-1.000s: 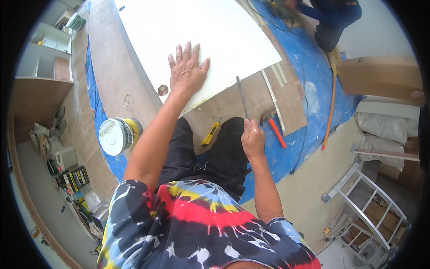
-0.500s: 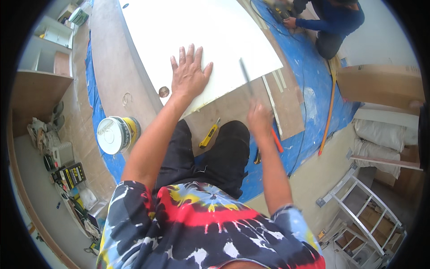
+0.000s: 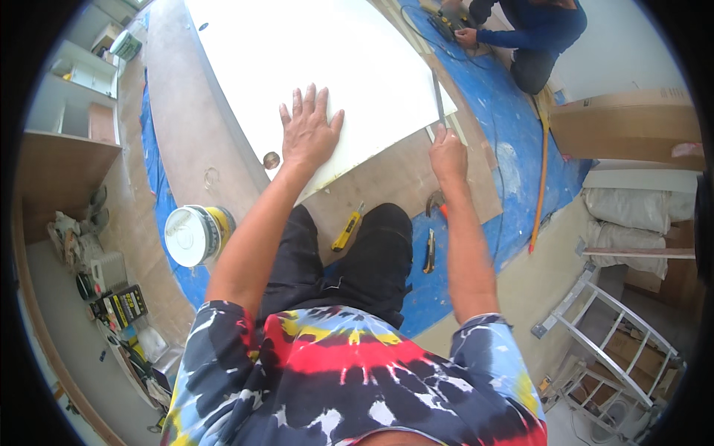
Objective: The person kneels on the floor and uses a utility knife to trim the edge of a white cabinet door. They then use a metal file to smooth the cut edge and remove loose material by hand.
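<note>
My left hand (image 3: 307, 130) lies open, fingers spread, on a large white board (image 3: 327, 52), beside a round recess (image 3: 271, 160) near its corner. My right hand (image 3: 448, 156) grips a long, thin grey metal bar, perhaps a file (image 3: 438, 93), held along the board's right edge. Between my knees is a yellow utility knife (image 3: 347, 227); a darker knife (image 3: 429, 251) lies right of my leg. An orange-handled hammer (image 3: 433, 201) is partly hidden behind my right forearm. The board rests on brown sheets (image 3: 182, 119).
Left, a white bucket (image 3: 190, 236) and stacked supplies (image 3: 123, 301). Right, a long orange-handled tool (image 3: 539, 193), cardboard box (image 3: 625, 126) and ladder (image 3: 610, 334) border the blue floor sheet (image 3: 506, 156). A kneeling co-worker (image 3: 543, 37) handles a power tool (image 3: 454, 22) at top right.
My right hand and the bar have moved up and rightward from the board's front edge to its right edge. My left hand stays spread on the board, slightly lower in view.
</note>
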Available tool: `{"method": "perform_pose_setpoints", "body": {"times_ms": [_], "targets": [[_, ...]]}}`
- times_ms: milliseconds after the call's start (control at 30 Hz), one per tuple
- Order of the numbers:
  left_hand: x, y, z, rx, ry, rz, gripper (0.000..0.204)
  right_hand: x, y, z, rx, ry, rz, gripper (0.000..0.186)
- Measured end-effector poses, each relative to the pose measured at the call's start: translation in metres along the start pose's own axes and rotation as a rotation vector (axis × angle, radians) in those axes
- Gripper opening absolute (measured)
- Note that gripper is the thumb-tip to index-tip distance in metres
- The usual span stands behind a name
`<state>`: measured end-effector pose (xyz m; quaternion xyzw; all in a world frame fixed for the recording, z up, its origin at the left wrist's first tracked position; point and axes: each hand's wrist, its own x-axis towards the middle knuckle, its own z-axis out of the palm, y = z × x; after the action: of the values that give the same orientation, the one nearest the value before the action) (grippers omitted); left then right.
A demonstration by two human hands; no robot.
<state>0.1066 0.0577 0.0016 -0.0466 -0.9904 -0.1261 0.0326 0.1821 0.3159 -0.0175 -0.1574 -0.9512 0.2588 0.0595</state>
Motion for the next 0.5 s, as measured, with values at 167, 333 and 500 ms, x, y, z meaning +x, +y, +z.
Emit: {"method": "perform_pose_setpoints", "body": {"times_ms": [167, 333, 500], "targets": [[0.002, 0.001, 0.002, -0.027, -0.015, -0.011, 0.066, -0.066, 0.001, 0.009, -0.011, -0.131, -0.226, 0.045], [0.002, 0.000, 0.004, 0.006, 0.013, 0.009, 0.065, -0.007, 0.014, -0.002, -0.038, -0.039, -0.069, 0.041], [0.002, 0.000, 0.002, -0.002, 0.022, -0.004, 0.063, -0.031, 0.010, 0.006, -0.056, 0.004, -0.198, 0.042]]}}
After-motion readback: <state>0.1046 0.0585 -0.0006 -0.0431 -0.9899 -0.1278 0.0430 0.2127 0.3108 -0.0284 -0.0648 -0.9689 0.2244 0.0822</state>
